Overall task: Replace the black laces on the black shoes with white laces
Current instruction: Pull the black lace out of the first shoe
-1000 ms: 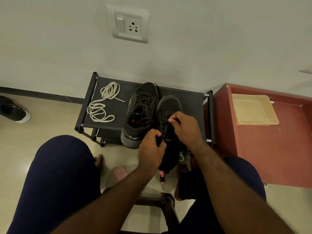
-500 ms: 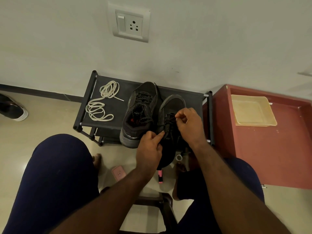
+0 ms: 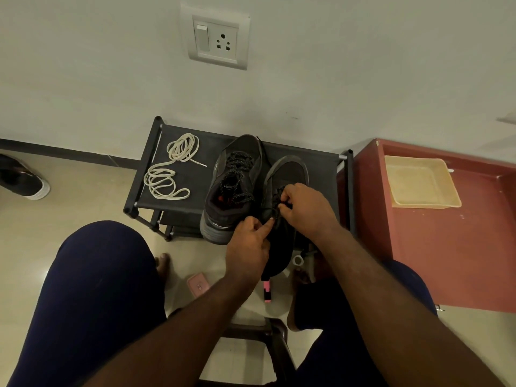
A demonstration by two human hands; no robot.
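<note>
Two black shoes stand on a small black rack (image 3: 321, 166) against the wall. The left shoe (image 3: 233, 185) still has its black lace threaded. The right shoe (image 3: 287, 174) hangs over the rack's front edge. My right hand (image 3: 304, 209) pinches the black lace (image 3: 276, 201) over that shoe's tongue. My left hand (image 3: 248, 247) rests at the shoe's left side, index finger stretched out to the lace and the other fingers curled. White laces (image 3: 173, 169) lie coiled on the rack's left half.
A red low table (image 3: 446, 247) with a beige tray (image 3: 421, 182) stands to the right. On the floor lie a pink phone (image 3: 197, 284), a pink-and-black object (image 3: 266, 290) and, far left, another shoe (image 3: 22, 180). My knees frame the bottom; a wall socket (image 3: 216, 37) is above.
My right hand has dropped slightly down the right shoe, still pinching the lace. My left hand let go of the shoe's tongue area and now points its index finger at the lace.
</note>
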